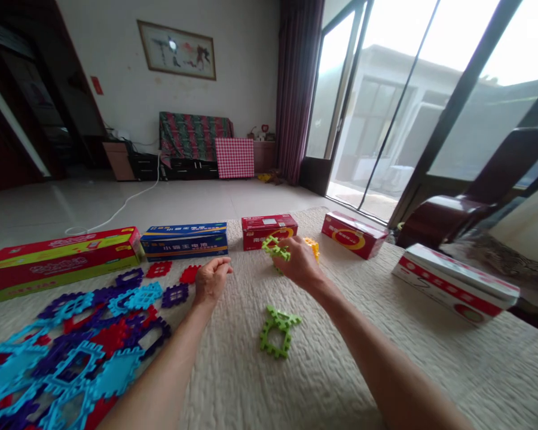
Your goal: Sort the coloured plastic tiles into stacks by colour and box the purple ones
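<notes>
My right hand (301, 261) grips a light-green notched plastic building piece (275, 246) in front of a red box. Yellow pieces (312, 246) show just behind that hand, partly hidden by it. On the cloth nearer to me lie light-green notched pieces (277, 337), overlapping. My left hand (212, 279) is closed, its fingers curled, and nothing shows in it. It is beside a red notched piece (189, 275) and a dark purple frame piece (174, 295). A heap of cyan, purple and red pieces (119, 370) spreads to the left.
Along the far side stand a long red and lime box (63, 263), a blue box (185, 240), a red box (251, 233) and another red box (355, 233). A white and red box (456, 282) is at the right, near a dark wooden armrest (439, 221).
</notes>
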`<state>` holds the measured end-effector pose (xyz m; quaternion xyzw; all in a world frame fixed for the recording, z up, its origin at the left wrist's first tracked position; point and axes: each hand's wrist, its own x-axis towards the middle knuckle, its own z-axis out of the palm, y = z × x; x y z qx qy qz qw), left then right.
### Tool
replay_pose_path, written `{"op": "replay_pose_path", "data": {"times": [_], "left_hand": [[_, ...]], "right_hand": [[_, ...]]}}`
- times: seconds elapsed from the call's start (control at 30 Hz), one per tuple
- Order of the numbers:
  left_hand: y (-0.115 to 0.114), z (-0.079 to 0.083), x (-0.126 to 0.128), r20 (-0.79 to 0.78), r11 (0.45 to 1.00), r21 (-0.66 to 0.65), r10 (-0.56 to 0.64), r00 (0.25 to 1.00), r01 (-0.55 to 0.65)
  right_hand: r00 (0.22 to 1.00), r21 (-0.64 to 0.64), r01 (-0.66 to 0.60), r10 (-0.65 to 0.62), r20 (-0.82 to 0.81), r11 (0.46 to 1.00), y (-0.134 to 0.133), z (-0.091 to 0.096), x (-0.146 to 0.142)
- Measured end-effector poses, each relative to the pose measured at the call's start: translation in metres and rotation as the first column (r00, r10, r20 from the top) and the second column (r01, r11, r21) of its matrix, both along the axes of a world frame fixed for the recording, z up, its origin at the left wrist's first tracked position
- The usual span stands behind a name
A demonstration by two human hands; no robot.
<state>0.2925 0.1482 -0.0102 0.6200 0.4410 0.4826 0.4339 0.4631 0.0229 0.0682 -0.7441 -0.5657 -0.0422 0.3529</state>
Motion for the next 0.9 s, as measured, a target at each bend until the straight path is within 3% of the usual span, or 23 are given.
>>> {"op": "replay_pose_path", "data": {"times": [0.17,0.43,0.73,0.9], "left_hand": [[-0.001,0.0,0.0,-0.005,1.0,-0.009,0.0,1.0,0.0],[0.0,-0.002,0.0,-0.01,1.0,-0.013,-0.01,1.0,0.01],[0.0,-0.001,0.0,-0.006,1.0,-0.012,-0.008,1.0,0.008],[-0.005,0.004,0.0,-0.021,1.0,-0.003,-0.018,1.0,0.018]], "right_hand": [[0.986,0.022,0.146,-0.148,0.074,0.989,0.001,-0.005,0.031],[0.977,-0.021,0.169,-0.164,0.135,0.985,-0.001,-0.009,0.032],[0.992,0.15,0.074,-0.088,0.092,0.986,-0.004,-0.003,0.02],[0.994,0.153,-0.107,0.107,0.007,0.983,-0.016,-0.021,-0.007]]}}
